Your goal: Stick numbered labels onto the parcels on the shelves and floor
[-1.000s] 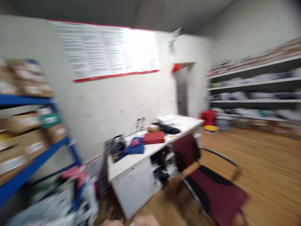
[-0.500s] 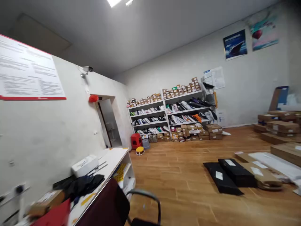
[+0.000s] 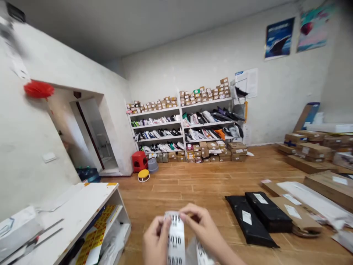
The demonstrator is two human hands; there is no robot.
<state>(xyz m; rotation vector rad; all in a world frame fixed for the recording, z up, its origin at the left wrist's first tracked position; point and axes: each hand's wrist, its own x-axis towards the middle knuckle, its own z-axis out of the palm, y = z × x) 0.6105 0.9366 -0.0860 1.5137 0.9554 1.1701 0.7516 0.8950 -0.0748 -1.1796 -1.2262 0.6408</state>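
Hands meet low in the near middle of the view, both on one strip of white labels (image 3: pixel 175 239) printed with black numbers. The left hand (image 3: pixel 154 241) has its grip closed on the strip's left edge, thumb lying against the paper. The right hand (image 3: pixel 202 230) pinches the strip's top end between fingertips (image 3: pixel 187 214) and thumb, its grip closed on the same strip. The strip hangs upright between the two hands, above the wooden floor (image 3: pixel 193 187), and runs off the bottom of the view. A second piece of paper with print shows just right of the strip under the right hand; what it is cannot be told.

At the near left stands a white surface (image 3: pixel 79 209) with open shelves below holding yellow sheets (image 3: pixel 96 235). On the floor to the right lie two black flat parcels (image 3: pixel 259 217) with white labels, touching side by side, and beyond them brown cartons (image 3: pixel 311 149) in low stacks. Against the far wall, white shelves (image 3: pixel 187 125) carry shoes and small boxes. A red stool (image 3: pixel 139 161) and a yellow round thing (image 3: pixel 143 174) sit near the doorway (image 3: pixel 91 136) at the far left.
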